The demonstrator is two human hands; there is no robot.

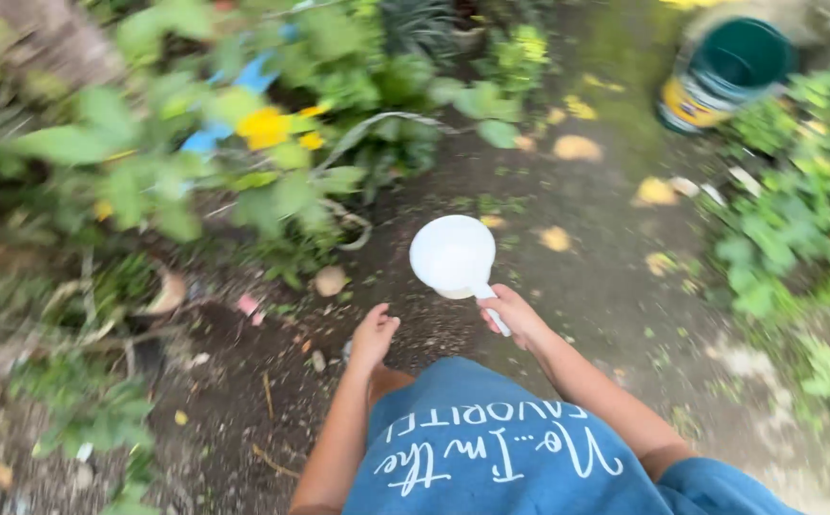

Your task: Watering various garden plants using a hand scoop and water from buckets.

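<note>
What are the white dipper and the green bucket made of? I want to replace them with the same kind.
White dipper in the right hand: probably plastic, with a smooth, even white, moulded-looking bowl and handle. Green bucket: likely plastic too, with a uniform glossy green wall; blur leaves it uncertain.

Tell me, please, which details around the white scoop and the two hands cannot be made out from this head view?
- White scoop: the inside is a blown-out white, so its contents are unreadable.
- Scoop handle: mostly covered by the right hand.
- Left hand: motion blur hides how its fingers are set.
- Green bucket: blurred and cut by the top edge; the inside is unreadable.
- Plants at left: smeared by blur.
</note>
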